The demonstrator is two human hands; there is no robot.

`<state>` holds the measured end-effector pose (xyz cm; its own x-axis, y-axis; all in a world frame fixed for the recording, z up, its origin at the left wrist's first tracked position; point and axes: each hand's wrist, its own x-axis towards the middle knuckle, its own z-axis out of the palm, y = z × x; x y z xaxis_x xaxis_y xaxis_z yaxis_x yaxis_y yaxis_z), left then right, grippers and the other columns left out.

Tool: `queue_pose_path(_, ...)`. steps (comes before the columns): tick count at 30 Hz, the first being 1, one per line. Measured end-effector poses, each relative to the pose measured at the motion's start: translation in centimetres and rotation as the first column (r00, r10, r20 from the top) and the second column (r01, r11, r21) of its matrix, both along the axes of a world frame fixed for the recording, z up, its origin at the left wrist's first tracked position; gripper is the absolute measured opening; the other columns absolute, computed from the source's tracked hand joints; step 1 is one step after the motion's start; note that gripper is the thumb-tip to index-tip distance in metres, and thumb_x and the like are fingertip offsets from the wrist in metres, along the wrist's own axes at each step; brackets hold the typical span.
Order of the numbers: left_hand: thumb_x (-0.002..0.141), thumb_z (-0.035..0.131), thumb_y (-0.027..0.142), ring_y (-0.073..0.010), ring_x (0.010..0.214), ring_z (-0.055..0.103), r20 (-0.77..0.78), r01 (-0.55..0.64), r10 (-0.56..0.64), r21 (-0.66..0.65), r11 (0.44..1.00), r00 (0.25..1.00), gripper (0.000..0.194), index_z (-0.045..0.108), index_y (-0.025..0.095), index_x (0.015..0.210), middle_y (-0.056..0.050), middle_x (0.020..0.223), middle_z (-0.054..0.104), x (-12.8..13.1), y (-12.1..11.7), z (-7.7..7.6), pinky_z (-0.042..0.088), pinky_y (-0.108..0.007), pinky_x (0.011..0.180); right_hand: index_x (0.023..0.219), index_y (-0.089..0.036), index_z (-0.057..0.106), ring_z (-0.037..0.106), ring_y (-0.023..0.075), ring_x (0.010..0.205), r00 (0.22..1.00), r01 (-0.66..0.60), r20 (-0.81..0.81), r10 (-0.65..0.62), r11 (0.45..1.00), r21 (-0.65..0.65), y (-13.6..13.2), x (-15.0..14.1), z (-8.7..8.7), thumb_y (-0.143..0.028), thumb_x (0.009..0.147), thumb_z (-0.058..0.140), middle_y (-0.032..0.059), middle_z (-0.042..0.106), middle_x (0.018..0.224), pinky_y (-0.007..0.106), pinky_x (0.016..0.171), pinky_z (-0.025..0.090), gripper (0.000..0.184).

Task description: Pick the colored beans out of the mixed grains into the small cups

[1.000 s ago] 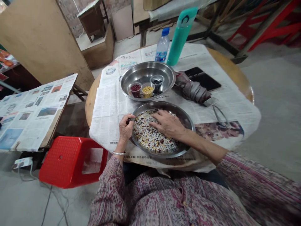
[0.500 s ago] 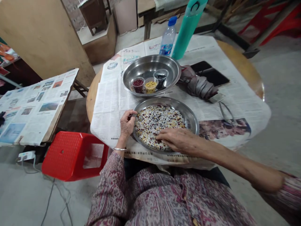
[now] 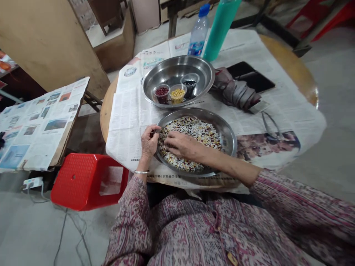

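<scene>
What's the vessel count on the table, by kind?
Stainless steel basins: 2
Small clear cups: 3
Plastic water bottle: 1
Teal flask: 1
Total: 7

A shallow stainless-steel pan (image 3: 229,138) lies near the person-side edge of the table (image 3: 294,59), holding a flat layer of mixed white, dark red and yellow grains (image 3: 198,129). The right hand (image 3: 181,145) rests spread on the grains. The left hand (image 3: 149,143), fingers pinched, sits at the pan's left rim.
</scene>
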<state>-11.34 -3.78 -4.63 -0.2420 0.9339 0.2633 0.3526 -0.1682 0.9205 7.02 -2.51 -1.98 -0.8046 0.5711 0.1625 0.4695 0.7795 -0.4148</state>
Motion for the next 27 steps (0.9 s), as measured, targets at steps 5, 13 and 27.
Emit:
queue_pose_path(5, 0.076, 0.053, 0.006, -0.0171, 0.092, 0.063, 0.030, 0.016, -0.016, 0.010, 1.000, 0.999, 0.024, 0.070, 0.018, 0.088, -0.002, 0.094, 0.070, 0.0, 0.0, -0.1, 0.049, -0.028, 0.087, 0.087, -0.019, 0.066, 0.059, 0.0171, 0.080, 0.990, 0.002, 0.141, -0.005, 1.000, 0.022, -0.4, 3.8, 0.1, -0.006, 0.086, 0.049, 0.0065, 0.065, 0.090, 0.028, 0.070, 0.044, 0.021)
queue_pose_path(13, 0.075, 0.055, 0.007, -0.0172, 0.094, 0.064, 0.060, 0.008, -0.009, 0.025, 1.000, 0.998, 0.022, 0.071, 0.019, 0.086, -0.001, 0.094, 0.071, -0.1, 0.2, -0.2, 0.048, -0.028, 0.089, 0.113, -0.016, 0.068, 0.063, 0.0298, 0.100, 0.875, 0.447, 0.145, -0.462, 0.886, 0.123, 1.9, 7.5, -0.6, -0.040, 0.096, 0.052, 0.0160, 0.065, 0.110, 0.043, 0.084, 0.052, 0.033)
queue_pose_path(27, 0.074, 0.054, 0.004, -0.0163, 0.090, 0.063, 0.022, -0.001, 0.000, 0.026, 1.000, 1.000, 0.027, 0.071, 0.020, 0.087, -0.001, 0.092, 0.071, -0.1, 0.2, -0.2, 0.048, -0.027, 0.086, 0.094, -0.020, 0.070, 0.064, 0.0168, 0.082, 0.996, -0.087, -0.006, 0.087, 0.982, -0.166, -4.3, 5.1, 0.4, -0.015, 0.093, 0.050, 0.0056, 0.070, 0.091, 0.030, 0.077, 0.047, 0.021)
